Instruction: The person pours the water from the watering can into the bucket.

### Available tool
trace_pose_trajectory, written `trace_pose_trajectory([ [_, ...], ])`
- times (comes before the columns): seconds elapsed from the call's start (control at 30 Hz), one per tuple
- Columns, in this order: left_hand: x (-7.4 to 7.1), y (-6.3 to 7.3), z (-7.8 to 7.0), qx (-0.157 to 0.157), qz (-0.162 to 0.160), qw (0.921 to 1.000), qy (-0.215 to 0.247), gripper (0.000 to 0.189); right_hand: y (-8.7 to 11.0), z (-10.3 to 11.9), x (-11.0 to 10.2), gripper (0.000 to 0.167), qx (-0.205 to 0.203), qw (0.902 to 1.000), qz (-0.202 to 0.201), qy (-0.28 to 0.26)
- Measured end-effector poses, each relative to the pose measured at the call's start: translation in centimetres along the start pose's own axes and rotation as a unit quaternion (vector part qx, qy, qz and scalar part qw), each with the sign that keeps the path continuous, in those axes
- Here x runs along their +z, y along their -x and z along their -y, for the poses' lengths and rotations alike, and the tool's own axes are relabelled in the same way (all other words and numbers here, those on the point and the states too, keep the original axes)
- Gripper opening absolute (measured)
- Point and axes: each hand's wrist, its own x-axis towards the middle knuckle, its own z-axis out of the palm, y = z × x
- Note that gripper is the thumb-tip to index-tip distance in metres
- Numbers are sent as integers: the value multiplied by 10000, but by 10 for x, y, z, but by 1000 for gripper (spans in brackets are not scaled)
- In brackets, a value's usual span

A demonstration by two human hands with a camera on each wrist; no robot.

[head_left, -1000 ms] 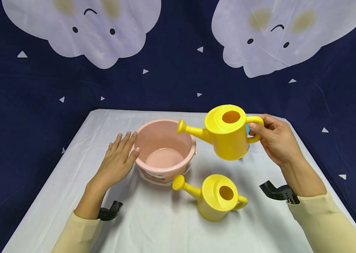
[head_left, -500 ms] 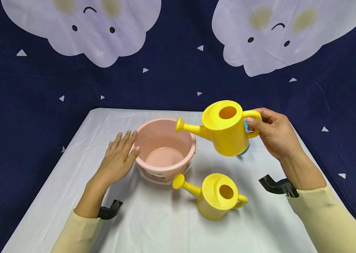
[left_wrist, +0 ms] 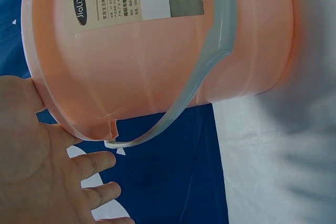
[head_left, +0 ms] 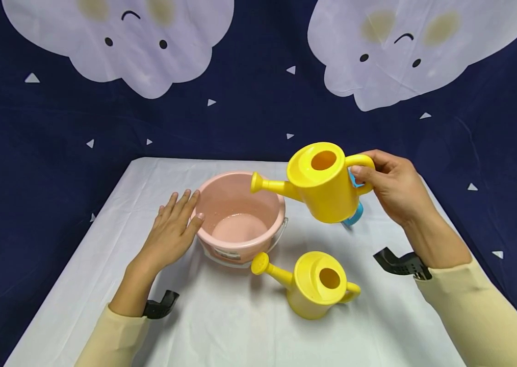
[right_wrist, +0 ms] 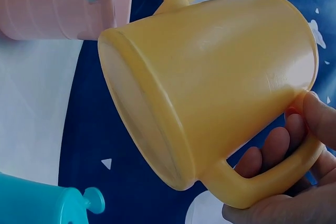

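My right hand (head_left: 393,191) grips the handle of a yellow watering can (head_left: 325,188), fingers curled through it. That can hangs above the table, nearly level, its spout reaching left over the rim of a pink bucket (head_left: 258,245). In the right wrist view the underside of the held watering can (right_wrist: 210,82) faces the camera. My left hand (head_left: 171,232) lies with straight fingers against the bucket's left rim. The left wrist view shows its fingers (left_wrist: 94,163) spread by the rim of the bucket (left_wrist: 131,77). Small glints show on the bucket's inside wall.
A second yellow watering can (head_left: 311,290) stands on the white-covered table (head_left: 222,326), in front of the bucket. Behind the held can, a blue object (head_left: 356,214) is partly hidden; the right wrist view shows it as a blue watering can (right_wrist: 37,200). A dark blue cloth (head_left: 249,127) hangs behind.
My right hand has carried the held watering can left and slightly up, its spout shifting further over the bucket. More of the blue watering can shows. My left hand has stayed still.
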Motion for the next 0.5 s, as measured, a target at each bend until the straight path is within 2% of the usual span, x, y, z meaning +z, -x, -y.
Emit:
trace_pose_trajectory([
  [0.2,0,0,0,2,-21,10000,12,60,-3,3,3,14,131,9995,-88,259],
  [0.5,1,0,0,17,-56,10000,6,60,-8,6,7,15,19,9994,-56,328],
])
